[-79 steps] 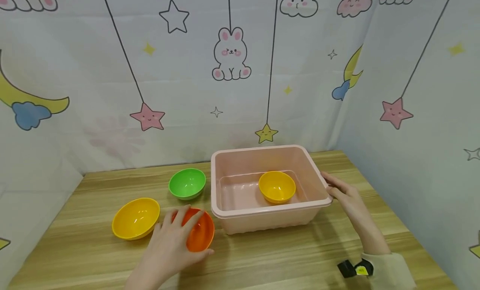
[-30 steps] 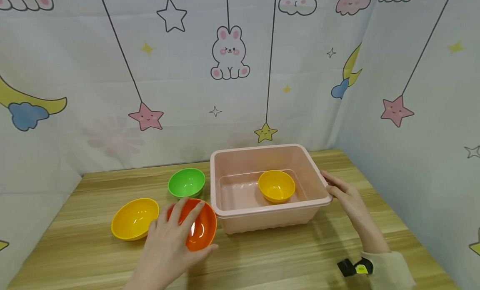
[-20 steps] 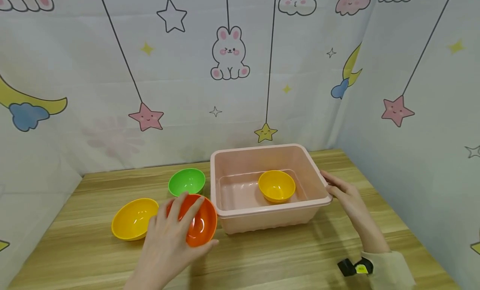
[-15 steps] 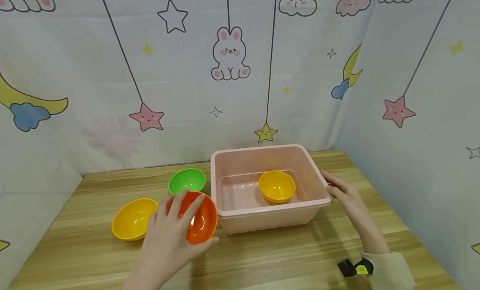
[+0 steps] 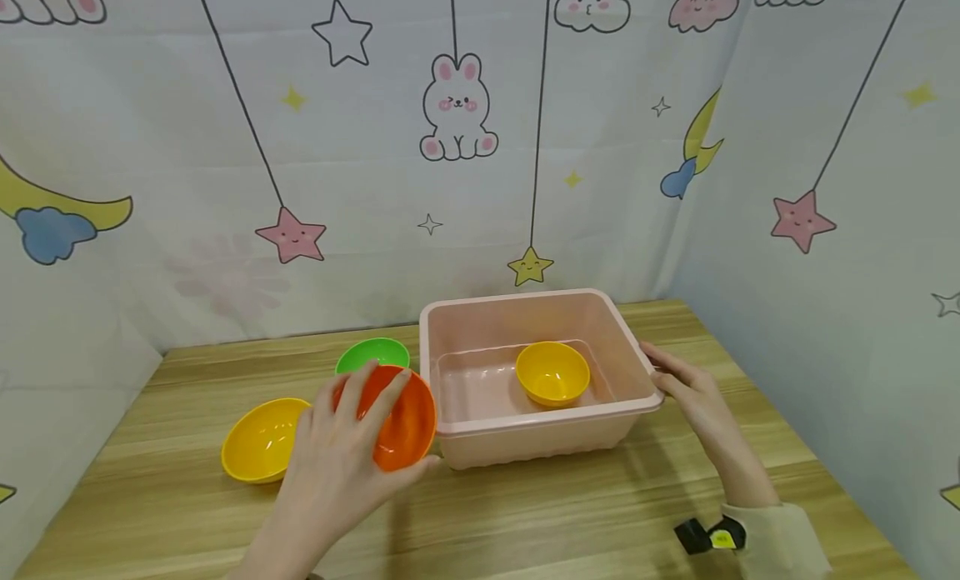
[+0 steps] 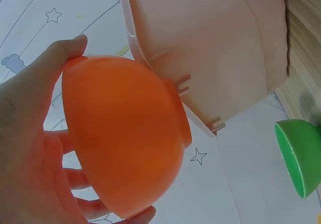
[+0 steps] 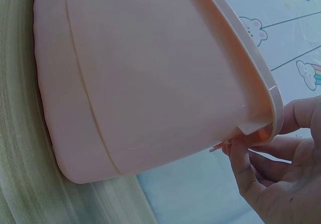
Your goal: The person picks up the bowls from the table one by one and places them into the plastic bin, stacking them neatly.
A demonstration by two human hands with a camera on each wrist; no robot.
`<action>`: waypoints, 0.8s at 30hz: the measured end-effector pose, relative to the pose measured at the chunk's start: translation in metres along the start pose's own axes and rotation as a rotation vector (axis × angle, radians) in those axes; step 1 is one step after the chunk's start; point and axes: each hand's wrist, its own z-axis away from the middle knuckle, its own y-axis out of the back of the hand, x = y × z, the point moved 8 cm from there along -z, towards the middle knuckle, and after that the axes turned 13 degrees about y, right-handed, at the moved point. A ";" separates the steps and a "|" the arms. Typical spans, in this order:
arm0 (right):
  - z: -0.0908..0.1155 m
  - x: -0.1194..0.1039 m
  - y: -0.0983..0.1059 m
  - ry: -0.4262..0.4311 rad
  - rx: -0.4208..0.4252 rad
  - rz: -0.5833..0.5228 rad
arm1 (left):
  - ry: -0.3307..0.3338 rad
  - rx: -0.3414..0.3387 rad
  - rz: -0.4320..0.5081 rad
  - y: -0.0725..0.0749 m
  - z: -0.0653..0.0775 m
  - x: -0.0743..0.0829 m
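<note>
Orange bowl [image 5: 408, 430], smooth, glossy and round, is tilted in your left hand [image 5: 337, 455], whose thumb and spread fingers curl round its rim. Wood grain from the table [image 5: 525, 530] shows between you and the tub's front. Beside your left hand sits a shallow yellow bowl [image 5: 258, 442]. To the right, the pink tub [image 5: 525, 449], moulded plastic with rounded corners, has its flared rim pinched by your right hand [image 5: 690, 388]. Inside it stands a smaller yellow bowl [image 5: 553, 373], with tub floor to its left. The orange edge overlaps the tub's left corner from above; you cannot tell whether they touch. Farther back, a green bowl [image 5: 372, 351] is partly covered, before the printed cloth [image 5: 375, 163]. Your left wrist view adds the orange foot ring; your right wrist view, the grip beneath the rim.
</note>
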 end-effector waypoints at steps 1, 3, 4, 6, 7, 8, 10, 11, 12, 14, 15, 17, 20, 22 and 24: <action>0.000 0.000 0.000 0.000 0.000 -0.002 | -0.006 0.005 0.002 0.000 -0.001 0.001; 0.000 0.000 -0.001 -0.003 0.000 -0.006 | -0.015 0.012 0.008 0.001 -0.002 0.002; -0.001 0.001 -0.001 -0.003 0.001 -0.008 | -0.020 0.015 0.010 0.002 -0.003 0.003; -0.001 0.001 -0.001 -0.006 -0.001 -0.011 | -0.026 0.017 0.007 0.002 -0.005 0.004; -0.001 0.001 -0.002 -0.008 -0.002 -0.011 | -0.029 0.016 0.005 0.002 -0.006 0.004; -0.001 0.002 -0.002 -0.012 -0.003 -0.007 | -0.031 0.014 0.003 0.002 -0.007 0.005; -0.001 0.002 -0.002 -0.018 -0.004 -0.002 | -0.033 0.011 -0.003 0.002 -0.009 0.006; -0.001 0.002 -0.002 -0.022 -0.005 0.002 | -0.035 0.011 -0.004 0.002 -0.011 0.006; -0.001 0.002 -0.002 -0.024 -0.006 0.007 | -0.038 0.014 -0.003 0.002 -0.012 0.007; -0.001 0.002 -0.001 -0.028 -0.008 0.014 | -0.046 0.024 0.003 0.002 -0.014 0.007; -0.001 0.002 -0.001 -0.028 -0.009 0.015 | -0.051 0.035 0.007 0.003 -0.015 0.008; -0.001 0.001 -0.001 -0.028 -0.012 0.018 | -0.068 0.062 0.014 0.005 -0.016 0.010; -0.001 0.001 -0.001 -0.026 -0.013 0.023 | -0.094 0.097 0.018 0.007 -0.019 0.013; 0.000 0.001 -0.001 -0.025 -0.012 0.026 | -0.101 0.107 0.022 0.008 -0.020 0.015; 0.000 0.001 -0.001 -0.025 -0.011 0.026 | -0.098 0.099 0.025 0.008 -0.022 0.016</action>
